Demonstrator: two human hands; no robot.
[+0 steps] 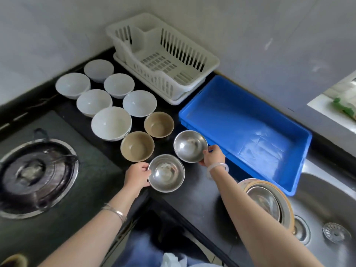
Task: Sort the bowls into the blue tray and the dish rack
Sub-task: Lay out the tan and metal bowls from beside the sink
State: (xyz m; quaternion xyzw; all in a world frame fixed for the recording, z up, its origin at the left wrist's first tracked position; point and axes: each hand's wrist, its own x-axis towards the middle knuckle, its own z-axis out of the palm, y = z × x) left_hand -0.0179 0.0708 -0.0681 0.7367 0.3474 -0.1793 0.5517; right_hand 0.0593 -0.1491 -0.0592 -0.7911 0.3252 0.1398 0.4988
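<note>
Forearms reach out over the black worktop (192,191), a bangle on each wrist. Nearer than the right grip (213,158) and off to its right, a stack of bowls (265,201) leans in the steel sink (327,197). Well to the left of the left grip (137,178) sits a gas burner (36,174).

The left grip is clamped on the near steel bowl (166,173), thumb over the left rim and fingers curled under it. The right grip is clamped on the far steel bowl (190,146), thumb on the right rim and fingers beneath. Whether either bowl is clear of the worktop cannot be told. The two steel rims lie just beside each other.

Just beyond the left grip stand two brown bowls (137,146), upright and close together. Farther out and to the left of them, six white bowls (111,123) stand upright in a cluster. Touching distance to the right of the right grip begins the blue tray (244,120), which runs away to the right. Farthest from both grips, against the wall, stands the white dish rack (163,60), just beside the tray's far corner.
</note>
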